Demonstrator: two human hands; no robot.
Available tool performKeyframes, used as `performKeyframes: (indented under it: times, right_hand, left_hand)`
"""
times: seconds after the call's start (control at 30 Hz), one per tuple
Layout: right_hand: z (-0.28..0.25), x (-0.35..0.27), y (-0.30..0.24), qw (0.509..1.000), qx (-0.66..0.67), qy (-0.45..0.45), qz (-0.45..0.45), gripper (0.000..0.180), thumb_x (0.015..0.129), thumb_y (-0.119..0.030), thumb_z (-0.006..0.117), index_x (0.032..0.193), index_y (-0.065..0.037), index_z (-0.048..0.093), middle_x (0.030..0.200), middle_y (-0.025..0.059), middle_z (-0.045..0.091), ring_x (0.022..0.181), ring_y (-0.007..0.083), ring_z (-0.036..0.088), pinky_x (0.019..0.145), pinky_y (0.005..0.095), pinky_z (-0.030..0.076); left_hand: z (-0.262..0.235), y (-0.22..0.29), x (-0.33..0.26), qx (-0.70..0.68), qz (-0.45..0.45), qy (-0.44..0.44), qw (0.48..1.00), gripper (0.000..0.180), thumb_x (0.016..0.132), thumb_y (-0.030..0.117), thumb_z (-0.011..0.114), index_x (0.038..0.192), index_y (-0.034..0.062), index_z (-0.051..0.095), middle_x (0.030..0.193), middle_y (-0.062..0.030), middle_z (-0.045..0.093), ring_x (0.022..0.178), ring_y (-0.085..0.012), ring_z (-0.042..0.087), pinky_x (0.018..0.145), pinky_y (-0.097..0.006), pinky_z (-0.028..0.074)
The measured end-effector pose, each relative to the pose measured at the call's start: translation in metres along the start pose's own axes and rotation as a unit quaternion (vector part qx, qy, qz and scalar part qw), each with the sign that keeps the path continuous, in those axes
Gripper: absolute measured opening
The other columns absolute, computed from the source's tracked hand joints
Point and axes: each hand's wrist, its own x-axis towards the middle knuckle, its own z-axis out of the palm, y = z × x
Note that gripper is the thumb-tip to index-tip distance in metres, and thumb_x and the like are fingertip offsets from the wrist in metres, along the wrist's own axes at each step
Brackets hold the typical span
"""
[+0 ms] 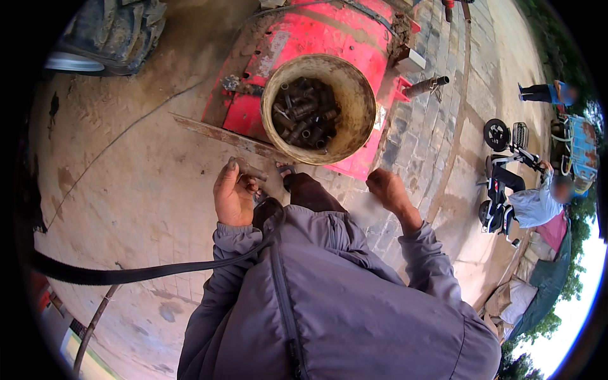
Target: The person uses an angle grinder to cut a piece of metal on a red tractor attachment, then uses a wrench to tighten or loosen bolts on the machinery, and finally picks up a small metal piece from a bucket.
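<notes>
My left hand [233,193] is closed around a short dark metal bolt or rod [252,170] that sticks out toward the bucket. My right hand [387,189] hangs curled at my side with nothing visible in it. Just ahead stands a dirty beige bucket [354,82] holding several dark metal sockets and bolts [305,114]. The bucket rests on a red metal machine part [323,31]. My grey jacket fills the lower middle of the view.
A rusty flat metal bar [221,134] lies across the dusty concrete beside the red part. A large tyre [111,31] sits at the top left. A black strap [126,273] crosses at lower left. A person sits on a small scooter [506,171] at right.
</notes>
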Motion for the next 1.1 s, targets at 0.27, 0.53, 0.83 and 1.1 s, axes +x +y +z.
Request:
performKeyframes:
  times: [0.27, 0.53, 0.83, 1.1]
  right_hand:
    - [-0.029, 0.018, -0.075, 0.985, 0.024, 0.055, -0.163, 0.013, 0.084, -0.011, 0.06, 0.094, -0.002, 0.061, 0.083, 0.0218, 0.064, 0.081, 0.0408, 0.063, 0.067, 0.0446, 0.05]
    - [-0.008, 0.029, -0.099, 0.985, 0.023, 0.018, -0.172, 0.014, 0.082, -0.014, 0.063, 0.089, -0.003, 0.059, 0.078, 0.0233, 0.062, 0.077, 0.0441, 0.062, 0.065, 0.0484, 0.05]
    - [0.021, 0.018, -0.109, 0.953, 0.135, -0.008, -0.269, 0.026, 0.082, -0.013, 0.063, 0.104, 0.0, 0.06, 0.091, 0.0257, 0.063, 0.091, 0.045, 0.061, 0.076, 0.0469, 0.05]
    - [0.003, 0.02, -0.116, 0.953, 0.163, -0.031, -0.256, 0.028, 0.08, -0.011, 0.062, 0.106, 0.001, 0.06, 0.093, 0.0265, 0.064, 0.091, 0.0439, 0.062, 0.077, 0.0464, 0.051]
  left_hand:
    - [0.012, 0.0, -0.001, 0.009, 0.01, -0.03, 0.999, 0.018, 0.095, 0.023, 0.058, 0.1, 0.0068, 0.062, 0.085, -0.0014, 0.063, 0.069, -0.0112, 0.056, 0.061, -0.025, 0.042]
    - [-0.009, -0.006, 0.008, 0.013, 0.022, -0.037, 0.999, 0.016, 0.095, 0.025, 0.058, 0.1, 0.0096, 0.062, 0.09, 0.0003, 0.063, 0.077, -0.0099, 0.055, 0.062, -0.025, 0.041]
    - [0.031, -0.01, 0.003, 0.09, 0.019, -0.107, 0.99, 0.016, 0.095, 0.021, 0.057, 0.093, 0.0056, 0.058, 0.078, -0.004, 0.061, 0.069, -0.0178, 0.063, 0.065, -0.032, 0.05]
    - [0.037, -0.021, 0.013, 0.109, 0.01, -0.145, 0.983, 0.018, 0.094, 0.017, 0.055, 0.1, 0.0001, 0.057, 0.084, -0.0083, 0.062, 0.076, -0.0215, 0.064, 0.065, -0.035, 0.057]
